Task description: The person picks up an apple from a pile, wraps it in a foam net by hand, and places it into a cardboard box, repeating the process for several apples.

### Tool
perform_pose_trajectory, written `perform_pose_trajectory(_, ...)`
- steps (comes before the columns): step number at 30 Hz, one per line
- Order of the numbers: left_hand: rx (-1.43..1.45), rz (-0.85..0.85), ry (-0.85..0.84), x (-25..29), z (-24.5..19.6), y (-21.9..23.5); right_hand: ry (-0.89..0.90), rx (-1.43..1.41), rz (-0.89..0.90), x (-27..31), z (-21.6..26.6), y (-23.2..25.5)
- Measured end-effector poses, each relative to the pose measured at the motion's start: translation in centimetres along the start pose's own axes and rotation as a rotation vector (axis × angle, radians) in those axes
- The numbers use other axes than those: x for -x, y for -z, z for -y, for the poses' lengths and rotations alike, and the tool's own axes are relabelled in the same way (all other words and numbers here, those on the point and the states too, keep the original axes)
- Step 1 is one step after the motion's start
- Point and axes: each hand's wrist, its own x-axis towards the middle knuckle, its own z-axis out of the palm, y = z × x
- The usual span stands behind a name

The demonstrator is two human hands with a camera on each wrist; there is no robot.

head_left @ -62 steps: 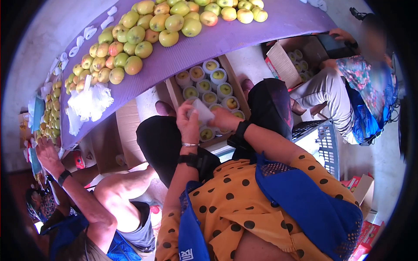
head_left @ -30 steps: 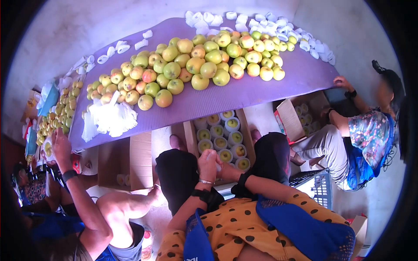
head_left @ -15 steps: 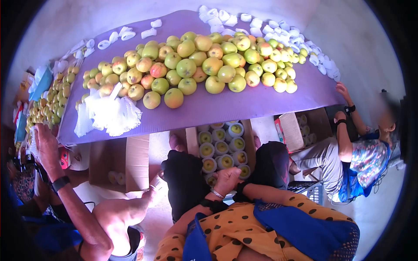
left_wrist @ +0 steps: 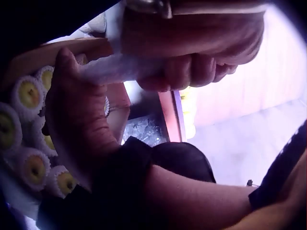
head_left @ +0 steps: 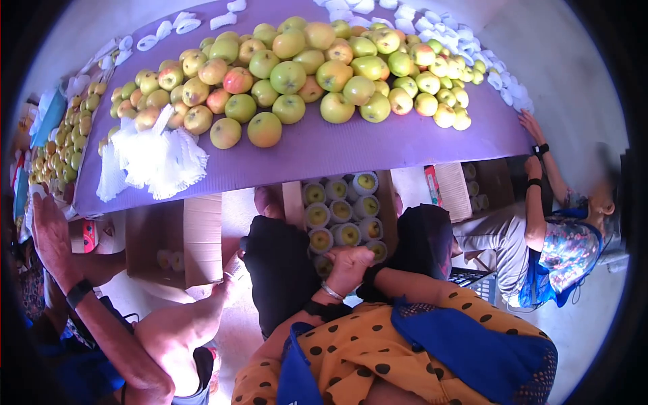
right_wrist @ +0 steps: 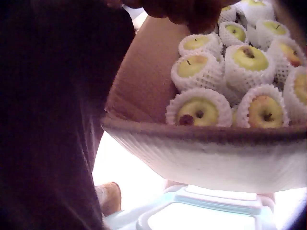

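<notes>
My left hand (head_left: 349, 268), with a silver bracelet at its wrist, is over the near end of a cardboard box (head_left: 293, 202) between my knees. In the left wrist view its curled fingers grip a thin white piece (left_wrist: 117, 68), soft-looking like folded tissue or cloth. The other end of that piece runs to the thumb side of my right hand (left_wrist: 81, 115), which pinches it. From the head, the right hand is mostly hidden behind the left. Inside the box, several yellow-green apples (right_wrist: 248, 60) in white foam nets stand in rows.
A purple-covered table (head_left: 250, 162) ahead bears a heap of loose apples (head_left: 289, 77) and a bunch of white foam nets (head_left: 158, 158). Another open box (head_left: 202, 236) stands at left. People sit on both sides; a neighbour's hand (head_left: 54, 236) is at left.
My hands have closed together and shifted right over the box's near end; the white piece, visible earlier, is now hidden from the head view. The head view has swung, moving the whole scene.
</notes>
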Motion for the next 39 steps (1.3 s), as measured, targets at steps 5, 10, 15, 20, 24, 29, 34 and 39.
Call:
perform_pose_trajectory(5, 0.258, -0.178, 0.014, -0.7, 0.3, 1.8, -0.016, 0.122, -0.089, -2.0, -0.8, -0.9)
perform_pose_trajectory(10, 0.356, -0.458, -0.209, -1.9, -1.8, 3.8, -0.299, 0.066, -0.089, -1.0, 2.3, 1.3)
perform_pose_trajectory(15, 0.156, -0.294, -0.034, -1.0, -0.4, 3.4, -0.332, 0.096, -0.143, -0.9, 2.2, 2.5)
perform_pose_trajectory(20, 0.139, -0.212, 0.136, -0.6, 0.8, 4.2, -0.397, 0.266, -0.093, -0.9, 3.5, 3.2)
perform_pose_trajectory(24, -0.135, -0.272, 0.183, -0.7, 0.9, 3.4, -0.365, 0.317, -0.100, -0.7, 3.3, 3.8)
perform_pose_trajectory(29, 0.049, -0.459, 0.140, -0.7, 1.3, 3.3, -0.393, 0.305, -0.028, -0.6, 7.0, 5.4)
perform_pose_trajectory(34, 0.047, -0.632, 0.196, -1.3, 3.0, 3.6, -0.186, 0.395, -0.186, -1.1, 11.3, 9.9)
perform_pose_trajectory(39, 0.140, -0.637, 0.293, -1.7, 3.3, 3.0, -0.050, 0.454, -0.189, -4.7, 16.1, 14.9)
